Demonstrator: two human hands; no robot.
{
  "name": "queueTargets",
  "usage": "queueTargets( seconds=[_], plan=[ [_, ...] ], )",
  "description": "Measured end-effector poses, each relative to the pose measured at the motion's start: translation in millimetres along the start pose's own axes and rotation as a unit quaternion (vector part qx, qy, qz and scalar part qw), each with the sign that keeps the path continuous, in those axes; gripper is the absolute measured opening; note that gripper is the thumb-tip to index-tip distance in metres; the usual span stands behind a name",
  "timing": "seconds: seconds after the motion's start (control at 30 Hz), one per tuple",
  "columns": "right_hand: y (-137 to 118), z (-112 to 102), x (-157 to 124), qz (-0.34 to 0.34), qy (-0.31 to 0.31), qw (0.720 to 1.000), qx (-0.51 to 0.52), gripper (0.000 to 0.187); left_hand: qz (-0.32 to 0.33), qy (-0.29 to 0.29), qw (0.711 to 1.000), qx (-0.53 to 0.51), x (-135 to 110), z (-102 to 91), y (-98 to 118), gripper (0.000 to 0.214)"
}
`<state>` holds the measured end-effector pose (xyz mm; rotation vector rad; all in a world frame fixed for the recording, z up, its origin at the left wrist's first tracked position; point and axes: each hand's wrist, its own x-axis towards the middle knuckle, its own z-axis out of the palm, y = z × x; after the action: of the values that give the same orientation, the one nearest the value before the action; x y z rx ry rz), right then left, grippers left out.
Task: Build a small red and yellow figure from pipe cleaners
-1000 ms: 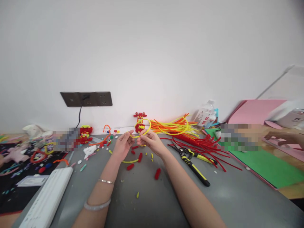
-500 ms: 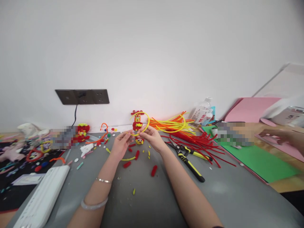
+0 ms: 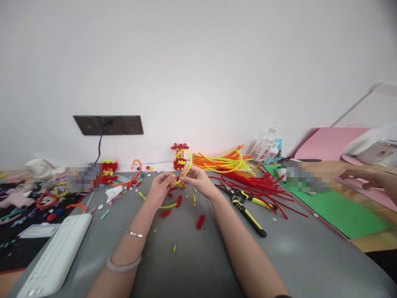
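Between my two hands a yellow pipe cleaner (image 3: 191, 158) is bent into a loop. My left hand (image 3: 161, 187) pinches its lower end, and the fingertips of my right hand (image 3: 198, 180) close on it just to the right. Behind the loop stands a red and yellow pipe-cleaner figure (image 3: 180, 146), partly covered by it. A second small yellow piece under my fingers is mostly hidden. On the grey table below lie a curved yellow pipe cleaner (image 3: 166, 206) and several short red fuzzy pieces (image 3: 201, 222).
Right of my hands lie yellow and orange pipe cleaners (image 3: 223, 162), red ones (image 3: 263, 188) and yellow-black pliers (image 3: 248, 215). A white keyboard (image 3: 58, 256) is at the left. At the far right, another person's hand (image 3: 362, 180) rests over pink paper near a green sheet (image 3: 338, 213).
The yellow pipe cleaner's loop has become smaller and tighter, its free end drawn in. My left hand has moved slightly right, nearer my right hand.
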<state>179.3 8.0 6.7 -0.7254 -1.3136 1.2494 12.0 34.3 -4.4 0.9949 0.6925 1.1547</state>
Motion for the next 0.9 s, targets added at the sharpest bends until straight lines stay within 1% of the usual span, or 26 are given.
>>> queueTargets(
  seconds=[0.1,0.27,0.37,0.47,0.57,0.67,0.77,0.9],
  plan=[
    [1.2,0.9,0.6,0.0,0.001,1.0,-0.009,0.026,0.01,0.005,1.0,0.014,0.5,-1.0,-2.0,0.036],
    [4.1,1.0,0.8,-0.008,0.0,1.0,-0.004,0.024,0.008,-0.006,0.999,0.036,-2.0,1.9,-3.4,0.036],
    [5.1,1.9,0.3,-0.01,-0.004,1.0,0.008,0.024,0.006,-0.021,0.999,0.037,-3.5,4.8,-2.9,0.037],
    [3.9,3.0,-0.3,-0.011,-0.001,1.0,0.007,0.026,0.011,-0.036,0.999,0.014,-4.1,6.0,-2.0,0.04],
    [1.6,3.0,-1.3,-0.007,-0.018,1.0,-0.001,0.024,0.005,-0.053,0.999,-0.003,-4.4,5.3,-1.9,0.042],
    [0.2,2.2,-2.4,0.0,-0.029,1.0,-0.001,0.023,-0.007,-0.078,0.997,0.003,-5.0,4.6,-2.8,0.039],
    [0.2,1.5,-2.2,0.004,-0.019,1.0,-0.003,0.024,-0.01,-0.091,0.996,0.014,-5.7,4.9,-3.2,0.033],
    [-0.2,-2.0,-0.4,-0.014,0.024,1.0,-0.008,0.026,-0.007,-0.082,0.996,0.025,-5.1,2.7,-0.1,0.029]
  ],
)
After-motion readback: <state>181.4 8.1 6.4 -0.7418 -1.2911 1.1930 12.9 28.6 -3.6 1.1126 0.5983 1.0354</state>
